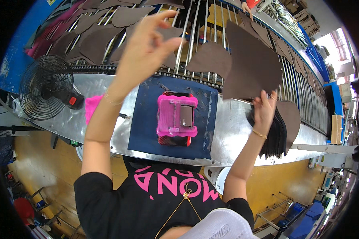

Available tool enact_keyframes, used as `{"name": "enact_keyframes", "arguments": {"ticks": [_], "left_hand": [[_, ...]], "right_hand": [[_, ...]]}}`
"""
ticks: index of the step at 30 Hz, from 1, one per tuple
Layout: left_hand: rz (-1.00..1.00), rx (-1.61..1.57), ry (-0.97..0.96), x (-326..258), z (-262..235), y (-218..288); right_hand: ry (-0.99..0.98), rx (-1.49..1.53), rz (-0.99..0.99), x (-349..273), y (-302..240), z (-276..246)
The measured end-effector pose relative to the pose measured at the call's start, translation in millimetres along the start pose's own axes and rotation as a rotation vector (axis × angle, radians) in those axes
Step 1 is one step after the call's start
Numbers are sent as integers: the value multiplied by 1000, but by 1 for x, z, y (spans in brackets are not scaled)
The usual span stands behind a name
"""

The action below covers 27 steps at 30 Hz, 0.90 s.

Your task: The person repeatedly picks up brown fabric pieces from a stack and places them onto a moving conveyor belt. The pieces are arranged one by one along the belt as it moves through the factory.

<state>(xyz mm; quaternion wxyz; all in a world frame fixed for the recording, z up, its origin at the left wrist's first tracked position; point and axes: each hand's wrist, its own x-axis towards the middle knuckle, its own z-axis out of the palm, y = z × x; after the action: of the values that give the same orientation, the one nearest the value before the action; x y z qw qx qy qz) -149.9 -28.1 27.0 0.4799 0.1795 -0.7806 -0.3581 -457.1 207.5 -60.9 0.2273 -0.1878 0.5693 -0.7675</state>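
Plainly, the head view puts the brown sheet at two o'clock, tilted up and overlapping the metal rods; whether its far edge touches them I cannot tell. At three o'clock the right hand has its fingers closed on the sheet's near edge, close to one corner. Up at eleven o'clock the left hand holds nothing visible, thumb and fingers apart, well away from the sheet.

With one corner carrying everything, a broad, thin sheet like this probably sags or swings, so a light grip suits it, firm enough not to slip, soft enough not to crease. The left hand would do well to steady the opposite edge. Best keep the sheet clear of the dark stack just past three o'clock, directly below the right wrist, and of the rounded brown piece at one o'clock, which its left edge seems to overlap
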Motion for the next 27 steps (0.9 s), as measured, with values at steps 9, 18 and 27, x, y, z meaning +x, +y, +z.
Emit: {"name": "enact_keyframes", "arguments": {"ticks": [9,18,27], "left_hand": [[-267,115,310,-56,-120,-1],[-349,113,293,-72,-126,-20],[-390,-177,140,-66,-87,-35]], "right_hand": [[-21,56,293,108,159,96],[124,31,73,69,90,75],[1030,-1851,14,-34,-58,-247]]}}
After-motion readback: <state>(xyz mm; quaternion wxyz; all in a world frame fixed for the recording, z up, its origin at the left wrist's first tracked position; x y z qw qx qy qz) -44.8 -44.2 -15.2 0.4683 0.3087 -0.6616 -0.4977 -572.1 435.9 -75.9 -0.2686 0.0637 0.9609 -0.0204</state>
